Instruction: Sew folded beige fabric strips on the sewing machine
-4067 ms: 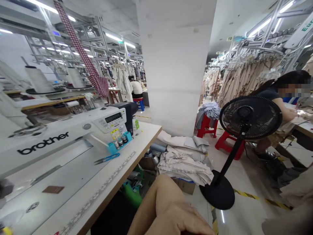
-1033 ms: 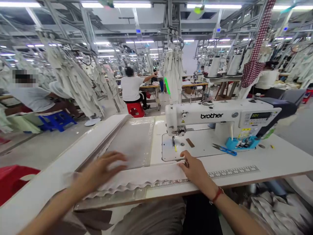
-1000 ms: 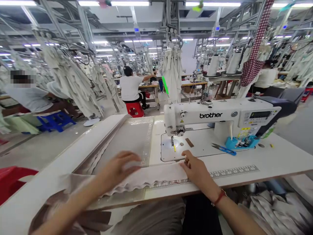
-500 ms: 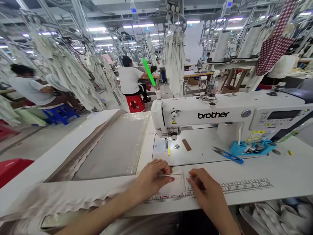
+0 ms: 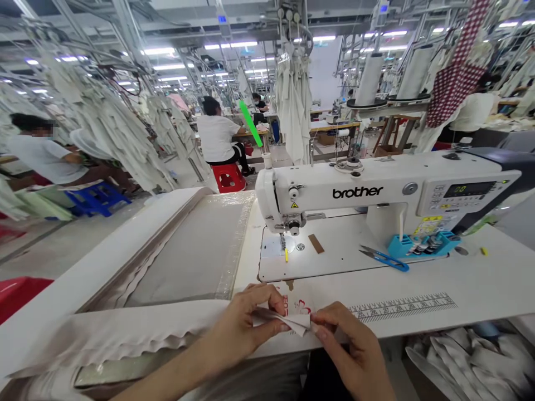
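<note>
A small folded piece of pale fabric (image 5: 297,322) is held over the front edge of the white sewing table. My left hand (image 5: 246,320) pinches its left part between thumb and fingers. At its right end, my right hand (image 5: 349,340) grips the corner with thumb and forefinger. Behind the hands stands the white brother sewing machine (image 5: 317,192), its needle area (image 5: 284,244) above a metal plate. Red printing (image 5: 303,307) shows on the table just behind the fabric.
Blue scissors (image 5: 384,259) and a blue holder (image 5: 401,248) lie right of a brown strip (image 5: 316,244). A ruler scale (image 5: 412,306) runs along the table front. Pale cloth (image 5: 146,328) spreads at left. Seated people (image 5: 217,136) work beyond.
The fabric has been lifted and brought nearer the front edge, and its folded layers now show at the end. My right hand has closed on its corner. The view has shifted slightly.
</note>
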A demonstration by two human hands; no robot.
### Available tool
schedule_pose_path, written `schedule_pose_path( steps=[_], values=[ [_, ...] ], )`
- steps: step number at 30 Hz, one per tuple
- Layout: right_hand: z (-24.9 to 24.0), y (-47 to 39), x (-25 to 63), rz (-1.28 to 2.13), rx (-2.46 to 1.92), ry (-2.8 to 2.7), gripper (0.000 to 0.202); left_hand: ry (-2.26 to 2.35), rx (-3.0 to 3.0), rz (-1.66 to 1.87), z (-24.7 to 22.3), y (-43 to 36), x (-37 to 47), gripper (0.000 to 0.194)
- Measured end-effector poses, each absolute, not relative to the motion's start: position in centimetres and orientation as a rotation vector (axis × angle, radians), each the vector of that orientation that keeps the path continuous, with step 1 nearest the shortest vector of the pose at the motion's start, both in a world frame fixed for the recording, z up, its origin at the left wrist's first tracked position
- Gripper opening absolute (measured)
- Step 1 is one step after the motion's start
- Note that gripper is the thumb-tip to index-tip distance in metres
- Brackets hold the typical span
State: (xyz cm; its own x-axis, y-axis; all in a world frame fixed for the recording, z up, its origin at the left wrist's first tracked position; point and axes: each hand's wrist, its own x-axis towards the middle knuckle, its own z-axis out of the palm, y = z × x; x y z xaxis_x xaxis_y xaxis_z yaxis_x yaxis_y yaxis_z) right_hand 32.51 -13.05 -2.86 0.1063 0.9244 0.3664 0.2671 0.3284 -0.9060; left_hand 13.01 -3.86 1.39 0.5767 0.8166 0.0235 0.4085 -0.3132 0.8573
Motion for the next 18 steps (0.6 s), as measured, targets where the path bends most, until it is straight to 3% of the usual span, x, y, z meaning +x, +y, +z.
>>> schedule_pose_path(
  steps=[11, 18],
  values=[
    [-2.1, -13.8, 30.4, 0.715, -1.173, -1.457, 0.017, 0.894, 1.764, 0.624, 2.1, -5.0, 12.1, 0.018],
    [-5.6, -14.7, 28.6, 0.715, -1.311, -1.176, 0.027, 0.858, 1.687, 0.628, 2.4, -5.3, 11.3, 0.021]
  ],
)
